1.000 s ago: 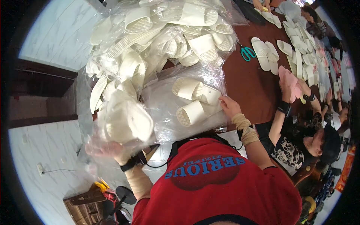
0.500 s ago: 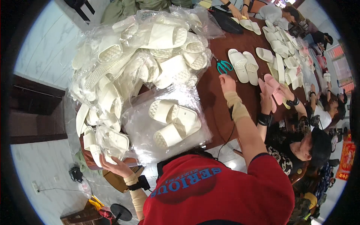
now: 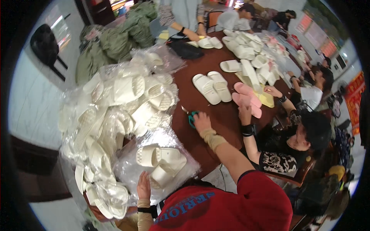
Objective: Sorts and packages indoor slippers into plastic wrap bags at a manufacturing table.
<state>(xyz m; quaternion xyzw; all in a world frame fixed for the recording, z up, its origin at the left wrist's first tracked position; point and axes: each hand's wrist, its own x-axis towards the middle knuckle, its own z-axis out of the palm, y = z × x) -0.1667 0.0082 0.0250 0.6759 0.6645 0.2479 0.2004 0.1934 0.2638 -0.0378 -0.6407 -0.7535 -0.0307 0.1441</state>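
A pair of scissors [image 3: 191,118] with teal handles lies on the brown tabletop, and the fingers of my right hand [image 3: 202,123] close around its handles. My left hand [image 3: 143,186] rests with fingers stretched out at the near left edge of a stack of clear plastic bags [image 3: 125,163]; it holds nothing. On those bags lie two white slippers, one slipper [image 3: 163,156] pointing away from my body's line and another slipper [image 3: 162,175] slanted against it. To the left spreads a big heap of bagged white slippers [image 3: 129,90].
Beyond the scissors lies a pair of white slippers [image 3: 212,87]. At the right, a co-worker's hands handle pink slippers [image 3: 248,100] near yellow paper [image 3: 266,98]. More white slippers [image 3: 244,44] are piled farther off. Green sacks [image 3: 123,36] stand behind the table.
My right hand has reached the scissors and closed on the handles. My left hand has moved from the bagged slippers at the left to the bag stack. The view has shifted.
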